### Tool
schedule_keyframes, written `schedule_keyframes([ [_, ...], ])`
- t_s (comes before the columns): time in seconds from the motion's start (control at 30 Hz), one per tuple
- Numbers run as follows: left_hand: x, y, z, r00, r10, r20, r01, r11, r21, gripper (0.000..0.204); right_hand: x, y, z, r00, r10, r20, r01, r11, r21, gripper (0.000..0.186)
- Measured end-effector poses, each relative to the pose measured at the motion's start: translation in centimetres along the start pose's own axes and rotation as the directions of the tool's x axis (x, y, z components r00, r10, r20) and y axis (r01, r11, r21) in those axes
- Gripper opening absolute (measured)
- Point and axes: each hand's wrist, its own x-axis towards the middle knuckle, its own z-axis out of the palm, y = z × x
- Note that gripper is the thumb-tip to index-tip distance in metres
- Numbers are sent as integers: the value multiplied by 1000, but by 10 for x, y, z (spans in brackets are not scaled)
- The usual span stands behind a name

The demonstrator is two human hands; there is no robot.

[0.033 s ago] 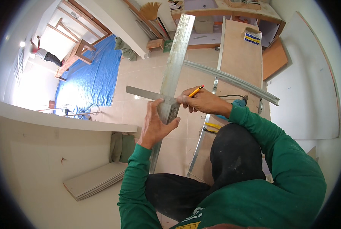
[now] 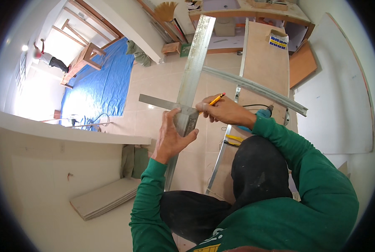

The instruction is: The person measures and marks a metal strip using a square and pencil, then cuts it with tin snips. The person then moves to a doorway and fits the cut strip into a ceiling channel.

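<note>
My left hand [image 2: 170, 136] grips a try square, thumb on one side and fingers on the other. The square's thin steel blade [image 2: 158, 101] reaches out to the left across a long metal channel [image 2: 194, 63], and its stock [image 2: 189, 122] lies along the channel's right edge. A yellow pencil [image 2: 217, 99] with a red end is held in my right hand [image 2: 227, 111], its fingers closed just right of the square's corner. The pencil's lower end points toward that corner; its exact tip is hard to make out.
Another metal channel [image 2: 258, 86] crosses a long board [image 2: 265, 63] on my right. A teal power tool [image 2: 263, 113] and a yellow-handled tool [image 2: 234, 139] lie near my knee. Stacked panels [image 2: 105, 198] lean at lower left. A person [image 2: 53, 61] is beyond a blue sheet [image 2: 105, 80].
My right hand has shifted slightly to the right, off the square's corner, and the pencil's lower end now shows. My left hand and the square have stayed nearly still.
</note>
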Motion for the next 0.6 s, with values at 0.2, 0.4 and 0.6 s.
schedule_keyframes([
  [0.2,1,1,-5,999,-35,6,35,999,12,89,-22,-23,-24,905,-370,-211,352,928,-118,38],
  [0.4,14,9,-7,996,-33,87,32,999,14,91,-3,-25,-16,845,-535,14,520,815,-256,34],
  [0.6,11,15,-12,994,-18,104,17,1000,4,90,-8,-37,-18,863,-502,54,492,812,-314,26],
])
